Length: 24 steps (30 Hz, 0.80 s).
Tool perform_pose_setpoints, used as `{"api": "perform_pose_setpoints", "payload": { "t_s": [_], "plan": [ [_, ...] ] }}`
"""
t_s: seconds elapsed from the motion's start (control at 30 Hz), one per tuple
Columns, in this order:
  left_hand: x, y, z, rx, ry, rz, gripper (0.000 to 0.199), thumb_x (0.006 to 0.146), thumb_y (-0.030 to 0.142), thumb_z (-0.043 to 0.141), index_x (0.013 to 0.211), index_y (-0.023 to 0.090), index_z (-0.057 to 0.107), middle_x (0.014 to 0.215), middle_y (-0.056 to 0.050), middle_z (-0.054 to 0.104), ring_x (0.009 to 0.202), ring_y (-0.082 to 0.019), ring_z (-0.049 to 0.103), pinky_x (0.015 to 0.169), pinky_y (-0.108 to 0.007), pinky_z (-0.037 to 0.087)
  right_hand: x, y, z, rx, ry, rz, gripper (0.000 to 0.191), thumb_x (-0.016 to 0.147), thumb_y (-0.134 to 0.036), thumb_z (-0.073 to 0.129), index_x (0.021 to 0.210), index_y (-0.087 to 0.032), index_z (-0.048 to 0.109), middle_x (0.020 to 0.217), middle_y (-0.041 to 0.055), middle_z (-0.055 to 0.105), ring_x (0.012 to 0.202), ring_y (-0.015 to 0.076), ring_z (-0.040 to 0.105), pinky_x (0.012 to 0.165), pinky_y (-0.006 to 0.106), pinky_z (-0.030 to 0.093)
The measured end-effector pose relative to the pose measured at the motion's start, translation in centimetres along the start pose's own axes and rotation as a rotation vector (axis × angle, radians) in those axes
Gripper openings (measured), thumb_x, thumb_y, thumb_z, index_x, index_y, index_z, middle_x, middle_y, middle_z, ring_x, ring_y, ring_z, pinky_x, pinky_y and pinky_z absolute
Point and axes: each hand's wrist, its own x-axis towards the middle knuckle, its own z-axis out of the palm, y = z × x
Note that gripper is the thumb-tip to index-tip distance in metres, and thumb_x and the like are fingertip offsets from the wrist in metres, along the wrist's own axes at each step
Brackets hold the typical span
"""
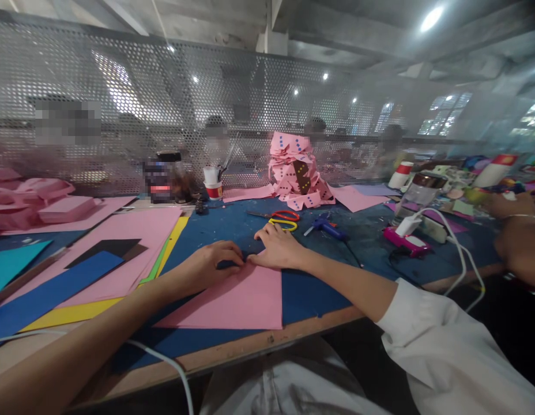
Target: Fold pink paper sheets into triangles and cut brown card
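Note:
A pink sheet of paper [245,300], looking doubled along its edges, lies on the blue table mat in front of me. At its upper left edge is my left hand [211,264], fingers curled and the tips of thumb and forefinger closed on the paper. My right hand [278,248] rests on the sheet's upper part with its fingers stretched out, the thumb close to the left fingertips. Just beyond the right fingers lie scissors with yellow handles [289,223] and scissors with red handles [289,215]. A blue glue gun [330,227] is to their right.
Pink sheets [150,222], a blue strip [60,288] and yellow paper [72,314] lie left. Pink paper boxes [68,208] stand behind. A pile of dotted pink pieces [289,173] sits before the perforated screen [241,86]. Rightward are a pink power strip [408,241] and another person's arm [516,236].

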Motion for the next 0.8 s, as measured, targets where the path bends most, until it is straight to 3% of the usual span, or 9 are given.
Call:
{"api": "perform_pose_setpoints", "payload": {
  "t_s": [0.1, 0.3, 0.47, 0.67, 0.8],
  "plan": [
    [-0.07, -0.07, -0.04, -0.011, -0.002, 0.0, 0.015, 0.091, 0.029, 0.062, 0.095, 0.024, 0.076, 0.107, -0.006, 0.071, 0.096, -0.018, 0.067, 0.087, -0.028, 0.051, 0.04, 0.12, 0.11, 0.002, 0.0, -0.008, 0.052, 0.079, -0.057, 0.066, 0.116, -0.022, 0.061, 0.122, 0.0123, 0.054, 0.122, 0.0328, 0.047, 0.098, 0.05, 0.041],
    [-0.18, 0.24, -0.32, -0.025, -0.008, -0.006, 0.014, 0.09, 0.028, 0.063, 0.094, 0.024, 0.076, 0.109, -0.006, 0.071, 0.098, -0.018, 0.068, 0.088, -0.028, 0.051, -0.19, -0.24, 0.01, 0.0, 0.016, -0.014, 0.059, 0.077, -0.064, 0.065, 0.116, -0.02, 0.061, 0.12, 0.0137, 0.054, 0.121, 0.0341, 0.048, 0.098, 0.052, 0.042],
    [-0.19, 0.4, -0.59, -0.007, -0.024, -0.012, 0.013, 0.088, 0.03, 0.065, 0.092, 0.024, 0.077, 0.11, -0.006, 0.071, 0.099, -0.019, 0.068, 0.088, -0.028, 0.052, -0.11, -0.21, 0.08, -0.001, 0.006, -0.008, 0.05, 0.079, -0.056, 0.066, 0.115, -0.023, 0.061, 0.121, 0.0117, 0.055, 0.121, 0.0326, 0.047, 0.097, 0.05, 0.042],
    [-0.24, 0.36, -0.59, -0.019, -0.027, -0.011, 0.011, 0.089, 0.028, 0.065, 0.09, 0.023, 0.075, 0.109, -0.005, 0.071, 0.1, -0.018, 0.067, 0.089, -0.028, 0.051, -0.36, -0.49, 0.4, 0.014, 0.039, -0.024, 0.057, 0.078, -0.062, 0.065, 0.117, -0.021, 0.06, 0.121, 0.0128, 0.055, 0.121, 0.0329, 0.048, 0.099, 0.05, 0.041],
    [-0.28, 0.46, -0.6, -0.018, -0.019, -0.015, 0.01, 0.088, 0.027, 0.065, 0.088, 0.023, 0.074, 0.109, -0.005, 0.071, 0.099, -0.018, 0.067, 0.088, -0.028, 0.05, -0.26, -0.78, 0.39, 0.04, 0.011, -0.012, 0.048, 0.081, -0.052, 0.064, 0.118, -0.021, 0.06, 0.124, 0.0119, 0.055, 0.122, 0.0314, 0.048, 0.099, 0.05, 0.04]
  ]
}}
